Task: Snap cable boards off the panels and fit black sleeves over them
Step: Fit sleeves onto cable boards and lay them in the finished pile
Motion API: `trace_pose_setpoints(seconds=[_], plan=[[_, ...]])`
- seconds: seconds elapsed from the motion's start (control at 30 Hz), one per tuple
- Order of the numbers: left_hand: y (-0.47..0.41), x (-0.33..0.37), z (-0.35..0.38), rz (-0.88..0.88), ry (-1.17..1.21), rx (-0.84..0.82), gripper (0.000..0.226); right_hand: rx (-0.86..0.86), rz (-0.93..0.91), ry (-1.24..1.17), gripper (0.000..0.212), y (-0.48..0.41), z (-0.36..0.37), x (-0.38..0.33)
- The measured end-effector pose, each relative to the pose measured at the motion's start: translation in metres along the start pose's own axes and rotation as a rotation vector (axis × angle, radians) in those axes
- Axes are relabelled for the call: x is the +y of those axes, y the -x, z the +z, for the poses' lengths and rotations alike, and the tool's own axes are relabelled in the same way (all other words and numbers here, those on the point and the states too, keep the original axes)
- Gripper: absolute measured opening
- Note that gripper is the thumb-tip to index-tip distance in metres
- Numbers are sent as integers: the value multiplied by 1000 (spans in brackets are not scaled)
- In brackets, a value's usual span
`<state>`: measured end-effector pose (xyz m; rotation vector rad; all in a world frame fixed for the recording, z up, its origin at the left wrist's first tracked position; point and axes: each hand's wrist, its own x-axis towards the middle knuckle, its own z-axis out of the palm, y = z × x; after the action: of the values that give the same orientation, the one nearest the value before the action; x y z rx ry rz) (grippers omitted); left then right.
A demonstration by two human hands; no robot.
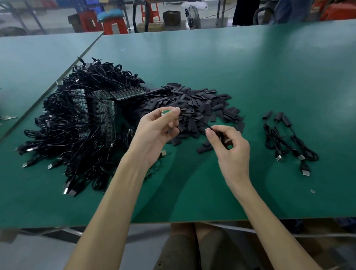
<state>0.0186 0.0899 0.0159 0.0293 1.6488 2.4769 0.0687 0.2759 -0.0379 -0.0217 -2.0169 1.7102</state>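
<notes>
On the head camera, the left hand (pixel 158 131) pinched a small green board (pixel 168 112) between thumb and fingertips above the middle of the green table (pixel 262 70). The board's black cable (pixel 194 119) ran to the right hand (pixel 229 144), whose curled thumb and forefinger gripped it. Just behind the hands lay a pile of black sleeves (pixel 194 103). A heap of cabled panels (pixel 80 122) sat toward the left edge. A few sleeved cables (pixel 285 138) lay apart toward the right edge.
</notes>
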Motion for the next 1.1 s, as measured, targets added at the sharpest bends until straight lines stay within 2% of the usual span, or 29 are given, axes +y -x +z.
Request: trace_pose_setpoints(seconds=[0.2,0.37,0.47,0.57,0.63,0.7,0.8,0.9,1.1], plan=[[-2,-8,5,-43,282,19,20,-291,-123,104,11,8,7,-5],[-2,-13,13,-67,247,39,14,-417,-159,189,32,13,12,-5],[-3,-16,19,-69,67,80,17,-406,-209,206,33,12,11,-7],[-7,-22,21,17,-271,133,25,-181,-298,365,16,8,11,-5],[-10,-25,20,61,-474,116,30,-21,-204,423,18,7,9,-4],[-12,-30,20,112,-712,59,31,62,-51,439,28,3,5,-2],[-13,-42,21,186,-1063,-56,29,25,146,554,45,-3,2,2],[-10,-55,21,189,-1161,-68,28,-53,158,705,43,-4,4,5],[-3,-67,27,266,-1203,64,23,-53,150,743,24,-4,5,6]])
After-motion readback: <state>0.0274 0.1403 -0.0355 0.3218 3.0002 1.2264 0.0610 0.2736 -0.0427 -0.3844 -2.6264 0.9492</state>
